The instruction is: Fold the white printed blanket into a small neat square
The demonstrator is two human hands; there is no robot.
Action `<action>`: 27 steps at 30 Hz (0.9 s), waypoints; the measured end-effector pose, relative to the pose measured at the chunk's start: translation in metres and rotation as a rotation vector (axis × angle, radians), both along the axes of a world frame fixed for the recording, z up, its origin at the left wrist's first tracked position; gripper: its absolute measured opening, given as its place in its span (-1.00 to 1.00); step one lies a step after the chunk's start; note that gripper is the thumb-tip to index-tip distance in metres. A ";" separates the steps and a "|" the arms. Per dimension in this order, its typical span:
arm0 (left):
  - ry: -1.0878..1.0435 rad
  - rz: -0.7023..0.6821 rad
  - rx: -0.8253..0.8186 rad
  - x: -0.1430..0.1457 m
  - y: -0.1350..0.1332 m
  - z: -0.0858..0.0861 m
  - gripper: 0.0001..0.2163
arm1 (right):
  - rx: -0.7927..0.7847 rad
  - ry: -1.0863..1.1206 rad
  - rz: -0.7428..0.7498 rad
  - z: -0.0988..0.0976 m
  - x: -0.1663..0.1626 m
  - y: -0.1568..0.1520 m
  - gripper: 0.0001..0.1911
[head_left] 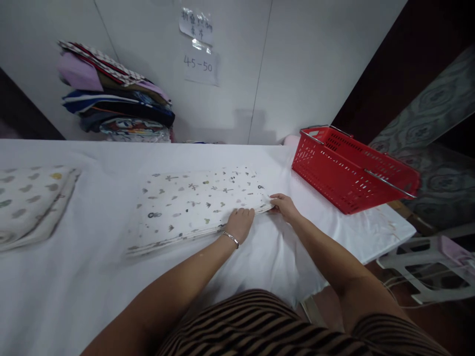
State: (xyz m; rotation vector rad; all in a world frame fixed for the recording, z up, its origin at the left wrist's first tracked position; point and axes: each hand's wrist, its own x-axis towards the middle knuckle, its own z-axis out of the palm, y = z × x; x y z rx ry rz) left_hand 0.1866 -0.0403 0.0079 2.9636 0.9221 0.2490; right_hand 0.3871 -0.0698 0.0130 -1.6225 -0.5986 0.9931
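A white cloth with small printed figures (pixel 196 202) lies folded into a long layered rectangle on the table, slightly tilted in the head view. My left hand (pixel 240 223), with a bracelet at the wrist, has its fingers curled over the near edge of this cloth, right of its middle. At the near right corner, my right hand (pixel 285 206) pinches the layers between thumb and fingers. The thumb of my left hand is hidden.
Another folded printed cloth (pixel 29 207) lies at the left. A red plastic basket (pixel 337 173) with metal handles stands at the right end of the white-covered table (pixel 100 282). Folded fabrics (pixel 118 99) are stacked against the back wall. A white plastic stool (pixel 419 267) is lower right.
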 end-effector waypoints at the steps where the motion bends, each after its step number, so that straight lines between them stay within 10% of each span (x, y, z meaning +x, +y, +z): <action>1: -0.002 0.013 -0.002 -0.003 0.000 0.000 -0.69 | -0.014 -0.004 0.007 0.000 0.000 0.000 -0.78; 10: -0.010 0.066 0.046 -0.022 0.015 0.006 -0.70 | 0.210 -0.053 0.060 0.022 -0.002 0.014 -0.67; 15: 0.017 0.007 0.067 -0.027 0.012 -0.002 -0.79 | -0.139 -0.249 0.151 0.009 0.002 0.003 -0.73; 27: -0.018 0.026 0.040 -0.037 0.007 -0.004 -0.75 | -0.403 -0.458 0.223 0.003 0.006 -0.007 -0.79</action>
